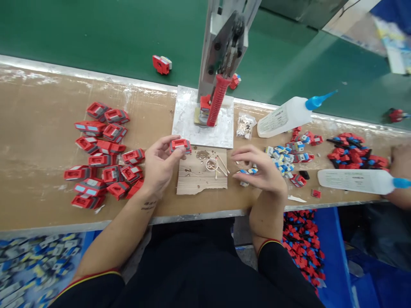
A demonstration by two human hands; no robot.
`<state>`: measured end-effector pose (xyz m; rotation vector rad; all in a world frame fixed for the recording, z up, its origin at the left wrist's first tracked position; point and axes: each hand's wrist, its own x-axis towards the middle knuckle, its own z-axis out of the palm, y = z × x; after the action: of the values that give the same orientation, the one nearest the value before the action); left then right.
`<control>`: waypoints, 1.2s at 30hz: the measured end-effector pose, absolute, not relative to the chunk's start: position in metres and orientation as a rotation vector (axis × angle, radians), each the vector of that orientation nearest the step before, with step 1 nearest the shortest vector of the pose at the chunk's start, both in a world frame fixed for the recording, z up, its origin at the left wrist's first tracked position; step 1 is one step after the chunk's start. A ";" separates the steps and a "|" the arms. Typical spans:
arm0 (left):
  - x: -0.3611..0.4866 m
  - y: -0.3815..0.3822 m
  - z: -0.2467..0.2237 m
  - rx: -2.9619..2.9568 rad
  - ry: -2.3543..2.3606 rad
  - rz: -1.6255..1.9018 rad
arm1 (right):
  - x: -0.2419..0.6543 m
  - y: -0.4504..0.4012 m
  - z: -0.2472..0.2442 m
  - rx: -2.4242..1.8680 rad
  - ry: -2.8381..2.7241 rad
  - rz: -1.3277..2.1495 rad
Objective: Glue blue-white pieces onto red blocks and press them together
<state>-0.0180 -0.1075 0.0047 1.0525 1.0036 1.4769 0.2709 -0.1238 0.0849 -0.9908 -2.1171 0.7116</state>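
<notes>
My left hand grips a red and grey plastic toy part between thumb and fingers, with its hollow side up. My right hand hovers at the right of the cardboard piece, thumb and fingers apart and nothing visibly held. Below its fingers lie small blue, white and yellow parts. On the cardboard are a small round dish of clear liquid, wet spots and cotton swabs. Several similar red and grey parts sit grouped to the left of my left hand.
A hand press with a red handle stands behind the cardboard. Two bottles, one standing tilted in view and one lying, are at right, near red-black parts. Another person's arm rests far right. Bins include a blue one.
</notes>
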 end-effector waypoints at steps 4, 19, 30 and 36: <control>-0.020 -0.106 0.003 1.037 0.877 1.394 | 0.312 -0.154 0.104 -1.283 -1.916 0.310; -0.004 -0.126 0.037 0.727 0.410 1.170 | 0.284 -0.159 0.084 -1.348 -2.112 0.404; -0.012 -0.125 0.023 0.939 0.450 1.215 | 0.195 -0.118 0.088 -0.806 -1.785 0.767; -0.012 -0.127 0.026 0.823 0.420 1.159 | 0.204 -0.129 0.076 -0.805 -1.788 0.942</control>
<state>-0.0117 -0.1265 0.0263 0.8231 0.4197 1.1590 0.2038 -0.1290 0.0761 -0.8045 -1.7883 0.9420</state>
